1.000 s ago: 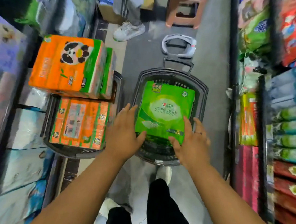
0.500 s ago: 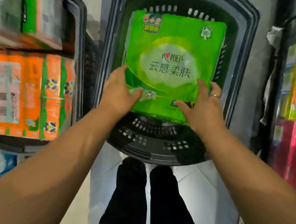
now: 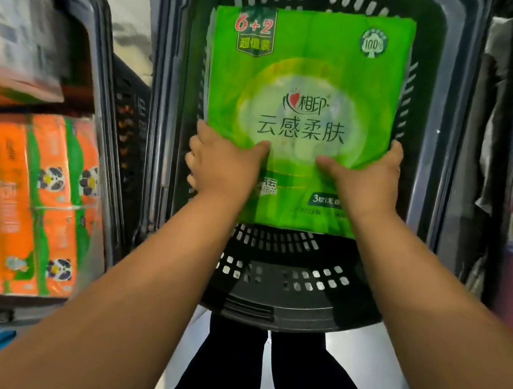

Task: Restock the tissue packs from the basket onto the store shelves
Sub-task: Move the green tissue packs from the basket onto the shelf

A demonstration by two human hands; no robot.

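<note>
Green tissue pack [image 3: 304, 105] lies face-up inside dark basket [image 3: 289, 294], long axis running straight away from me. My left hand [image 3: 223, 163] grips its left edge and my right hand [image 3: 366, 180] its right edge. Thumbs press top face, fingers curl round sides. Both hands on near half, level with each other, neither closer. Most of pack extends beyond my grip, so far end may droop on lift. Cannot tell if pack is clear of basket floor.

Green tissue pack [image 3: 306, 83]: glossy, crinkled plastic film. Basket [image 3: 274, 293]: matt dark perforated plastic.
</note>
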